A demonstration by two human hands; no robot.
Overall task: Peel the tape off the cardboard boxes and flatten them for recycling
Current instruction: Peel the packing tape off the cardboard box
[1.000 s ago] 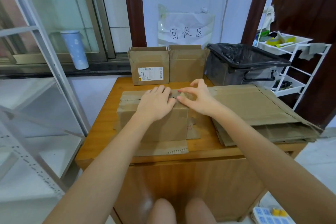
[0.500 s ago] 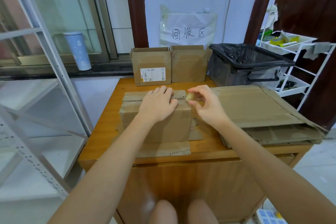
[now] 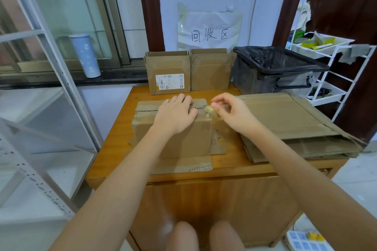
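Your taped cardboard box point(image 3: 173, 128) sits in the middle of the frame on the wooden cabinet top point(image 3: 114, 149), with a loose cardboard flap just below it. Your left hand point(image 3: 175, 114) lies flat on the box's top, fingers straight and pressing down. Your right hand point(image 3: 232, 112), just right of the box's upper right corner, pinches a crumpled wad of clear tape point(image 3: 210, 110) between thumb and fingertips.

The tape looks thin, sticky and stretchy; it will likely tear if you yank it sideways, so pull low and along the seam, re-gripping close to the box as the freed length grows. The box itself seems light and empty, so it will slide or lift unless your left hand bears down beside the seam. Its corrugated walls are stiff across the panels but fold easily at the creases; take it by the flaps and opposite corners when you collapse it.

At right centre lies the stack of flattened cardboard point(image 3: 285, 120). Two open boxes point(image 3: 189, 71) wait at upper centre, beside the bin lined with a black bag point(image 3: 277, 65).
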